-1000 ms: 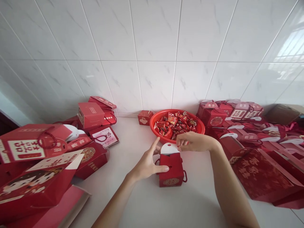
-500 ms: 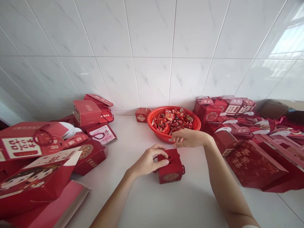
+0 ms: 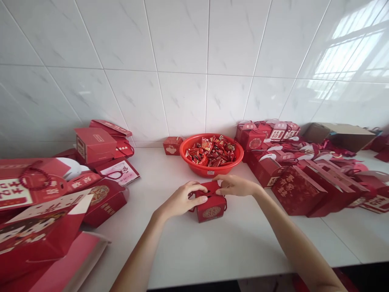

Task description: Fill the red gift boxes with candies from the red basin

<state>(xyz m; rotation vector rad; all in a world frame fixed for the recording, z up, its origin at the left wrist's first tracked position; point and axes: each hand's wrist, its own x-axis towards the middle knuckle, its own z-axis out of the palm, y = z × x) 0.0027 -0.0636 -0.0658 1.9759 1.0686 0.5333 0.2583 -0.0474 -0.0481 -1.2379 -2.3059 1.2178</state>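
Large gold characters reading 喜喜, the double-happiness sign split in two, stand on the side of the big red gift bag (image 3: pixel 296 190) lying right of the red bowl. A small box (image 3: pixel 251 137) in the stack behind it carries a pink tag that appears to read 歡喜. On the far left, the white label of a red box (image 3: pixel 22 184) shows part of a red 囍, cut off by the frame edge. The small gift box (image 3: pixel 209 205) under the hands bears a round gold emblem whose characters are too small to read. Print on the other boxes is illegible.
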